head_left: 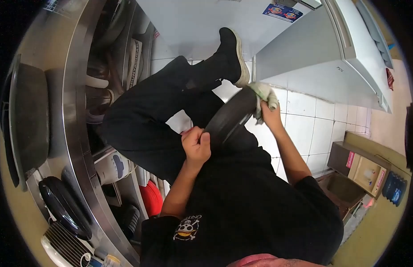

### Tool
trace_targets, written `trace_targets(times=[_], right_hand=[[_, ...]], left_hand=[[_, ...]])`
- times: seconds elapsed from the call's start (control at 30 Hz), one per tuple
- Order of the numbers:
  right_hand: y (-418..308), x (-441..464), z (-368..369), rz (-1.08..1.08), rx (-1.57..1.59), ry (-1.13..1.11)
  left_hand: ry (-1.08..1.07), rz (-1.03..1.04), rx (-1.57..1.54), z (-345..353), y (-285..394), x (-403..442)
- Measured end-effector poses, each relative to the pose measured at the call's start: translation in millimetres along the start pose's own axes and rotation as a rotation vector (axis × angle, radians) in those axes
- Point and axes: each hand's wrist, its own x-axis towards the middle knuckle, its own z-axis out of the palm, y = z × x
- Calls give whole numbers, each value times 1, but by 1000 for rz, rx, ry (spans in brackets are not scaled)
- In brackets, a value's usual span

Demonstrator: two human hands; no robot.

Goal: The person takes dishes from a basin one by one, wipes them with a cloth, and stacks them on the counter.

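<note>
A dark round pan point(231, 116) is tilted on its side above my lap, its curved outer wall facing up. My left hand point(196, 144) is closed on its near left edge, thumb raised. At the far right edge, my right hand point(271, 115) is closed on a pale greenish cloth point(265, 95), which is pressed against the pan's rim. The fingers of my right hand are partly hidden by the cloth. The inside of the pan faces away and cannot be seen.
A steel-edged shelf unit point(77, 133) runs along the left, holding pots, a white appliance point(113, 168) and a black rounded object point(64, 207). A red basin-like item point(151, 199) stands low beside it. A white TCL refrigerator point(313, 66) stands at right, over white floor tiles point(301, 116).
</note>
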Motion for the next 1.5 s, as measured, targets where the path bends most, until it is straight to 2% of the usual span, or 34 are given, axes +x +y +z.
trace_targets(times=[0.03, 0.07, 0.1, 0.17, 0.2, 0.23, 0.3, 0.33, 0.4, 0.43, 0.53, 0.57, 0.63, 0.67, 0.7, 0.77, 0.83, 0.9, 0.97, 1.0, 1.03, 1.1, 1.13, 1.17, 1.2, 1.23, 1.27, 1.3, 1.33, 1.37, 1.47, 1.5], right_hand=[[15, 9, -11, 157, -71, -128], [28, 8, -11, 231, 282, -128], [28, 4, -15, 230, 281, -131], [25, -4, -21, 538, 828, -177], [20, -5, -23, 514, 959, -274], [14, -4, -23, 589, 1027, -283], [-22, -9, -13, 524, 1003, -283], [-19, -7, -7, 526, 1008, -283], [-2, 3, 2, 342, 535, -260], [6, 6, 3, 345, 536, -258], [16, 9, 7, 214, 384, -139], [17, 8, 9, 217, 380, -143], [18, 5, 11, 133, 449, -210], [14, 1, 16, 122, 513, -140], [11, 1, 18, 125, 507, -143], [7, 0, 21, 160, 679, -37], [10, 6, 9, 73, 436, 85], [-12, 6, -8, 50, 509, 175], [-38, -7, -31, 2, 369, 189], [-38, -10, -46, -125, 267, 90], [-68, -18, -49, -121, 89, -11], [-99, -16, -46, -703, -324, -201], [-110, -22, -39, -603, -424, -278], [-117, -31, -26, -500, -521, -356], [-120, -41, -2, -405, -751, -293], [-116, -44, 22, -474, -906, -279], [-93, -46, 48, -527, -928, -193], [-81, -50, 76, -418, -917, -176], [-64, -53, 94, -531, -946, -139], [-67, -55, 99, -532, -900, -221], [-77, -63, 87, -595, -777, -255], [-88, -70, 80, -567, -915, -206]], left_hand=[[24, 173, -2, 1, 4, 5], [48, 345, -4, 2, 8, 10], [51, 344, -3, -1, 13, 17], [-400, 549, 63, -11, 22, 22], [-487, 602, 130, -13, 20, 19], [-483, 598, 137, -13, 19, 18], [-707, 649, 112, -14, 18, 17], [-712, 648, 114, -18, 13, 15], [-893, 660, 272, -28, 0, 13], [-896, 659, 270, -30, -3, 12], [-299, 319, 381, -32, -8, 14], [-296, 313, 381, -25, -9, 10], [154, -392, 56, -5, -15, -3], [1, -705, -285, -14, -25, -9], [5, -710, -289, -12, -37, -19], [202, -851, -617, -8, -51, -32], [219, -883, -715, -10, -54, -36], [283, -810, -862, -8, -50, -30], [234, -782, -857, -13, -39, -20], [181, -753, -851, -14, -35, -16], [175, -755, -856, -13, -36, -16], [187, -716, -813, -10, -39, -17], [181, -715, -818, -10, -43, -20], [114, -590, -606, -11, -50, -24], [50, -463, -395, -12, -52, -26], [51, -463, -396, -11, -48, -26], [1, -354, -345, -10, -38, -23], [-49, -243, -293, -7, -31, -21], [-4, -231, -302, -4, -29, -21], [4, -230, -300, -4, -30, -22], [97, -329, -366, -6, -33, -26], [89, -355, -349, -5, -31, -25]])
